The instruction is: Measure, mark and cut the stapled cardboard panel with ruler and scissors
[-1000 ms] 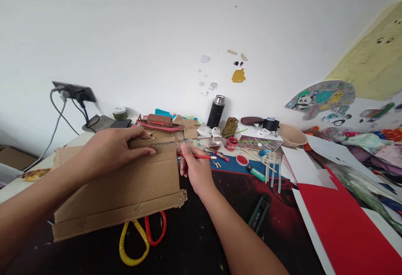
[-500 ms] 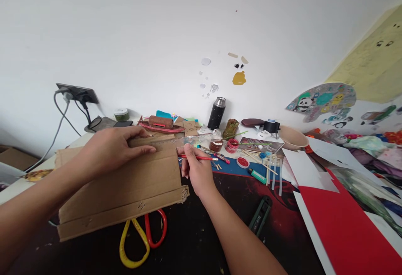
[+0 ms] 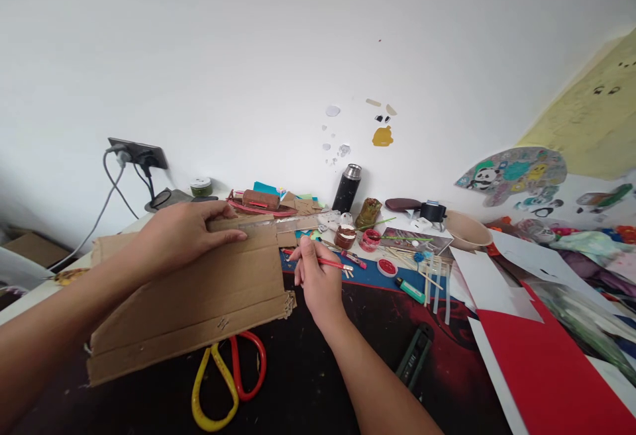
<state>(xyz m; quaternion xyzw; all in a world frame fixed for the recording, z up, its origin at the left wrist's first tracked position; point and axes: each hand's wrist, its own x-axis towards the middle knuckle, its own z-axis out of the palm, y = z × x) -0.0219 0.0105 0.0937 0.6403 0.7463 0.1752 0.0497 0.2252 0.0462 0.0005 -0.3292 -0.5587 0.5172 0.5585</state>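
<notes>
My left hand (image 3: 183, 233) grips the far part of a brown cardboard piece (image 3: 199, 309); its thumb lies on the top face and the other fingers are partly hidden. Along the cardboard's far edge runs a clear strip like a ruler (image 3: 293, 223), reaching out past the right end. My right hand (image 3: 320, 283) is closed round a red pencil (image 3: 332, 263), just right of the cardboard and apart from it. Under the cardboard's near edge stick out the yellow and red handles of scissors (image 3: 230, 388).
A dark utility knife (image 3: 415, 355) lies right of my right forearm. Behind stand a black flask (image 3: 346, 189), a brown paint jar (image 3: 344, 236), a red paint jar (image 3: 370, 240) and a model boat (image 3: 261, 201). A green glue tube (image 3: 410, 290) and red paper (image 3: 536, 369) lie to the right.
My right hand with the pencil has drawn back slightly from the cardboard's right edge. My left hand keeps its place on the cardboard. The view has tilted a little upward.
</notes>
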